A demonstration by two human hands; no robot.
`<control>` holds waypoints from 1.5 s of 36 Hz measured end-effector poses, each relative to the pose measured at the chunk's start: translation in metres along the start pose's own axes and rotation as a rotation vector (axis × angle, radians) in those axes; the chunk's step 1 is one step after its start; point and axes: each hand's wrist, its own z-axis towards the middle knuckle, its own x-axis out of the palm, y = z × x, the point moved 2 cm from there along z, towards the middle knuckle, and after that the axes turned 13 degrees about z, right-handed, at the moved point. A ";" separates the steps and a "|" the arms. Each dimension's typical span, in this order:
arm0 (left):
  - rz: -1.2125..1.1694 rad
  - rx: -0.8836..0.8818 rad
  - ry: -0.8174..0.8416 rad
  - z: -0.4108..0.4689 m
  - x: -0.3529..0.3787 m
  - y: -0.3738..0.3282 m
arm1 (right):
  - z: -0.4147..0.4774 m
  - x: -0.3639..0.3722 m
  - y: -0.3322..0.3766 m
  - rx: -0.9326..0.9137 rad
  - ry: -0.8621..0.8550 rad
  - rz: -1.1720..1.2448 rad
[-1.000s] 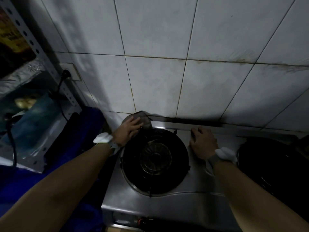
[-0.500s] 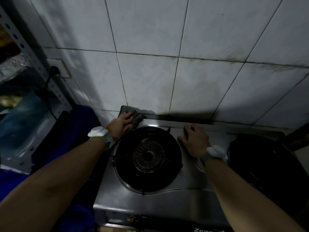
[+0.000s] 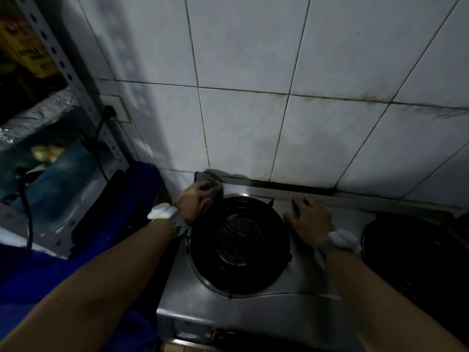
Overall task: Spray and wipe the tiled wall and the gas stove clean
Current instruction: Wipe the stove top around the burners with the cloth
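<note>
Two hands: left hand (image 3: 195, 199) around cloth (image 3: 217, 186), right hand (image 3: 310, 221) flat on stove (image 3: 253, 312).

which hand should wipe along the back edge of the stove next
Left, probably. The left hand grips the cloth at the stove's back left corner, right beside that edge. The right hand lies flat on the stove top, holding nothing.

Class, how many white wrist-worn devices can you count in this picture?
2. One is the left wrist device, beside the gas stove; the other is the right wrist device. None seems hidden.
</note>
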 end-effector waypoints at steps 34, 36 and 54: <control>0.075 -0.196 -0.214 -0.240 0.003 -0.122 | -0.098 -0.031 0.008 -0.274 0.084 0.157; 0.094 -0.152 -0.195 -0.244 0.003 -0.120 | -0.110 -0.030 0.006 -0.279 0.090 0.173; 0.112 -0.370 -0.362 -0.243 0.040 -0.239 | -0.192 -0.019 -0.036 -0.342 0.159 0.199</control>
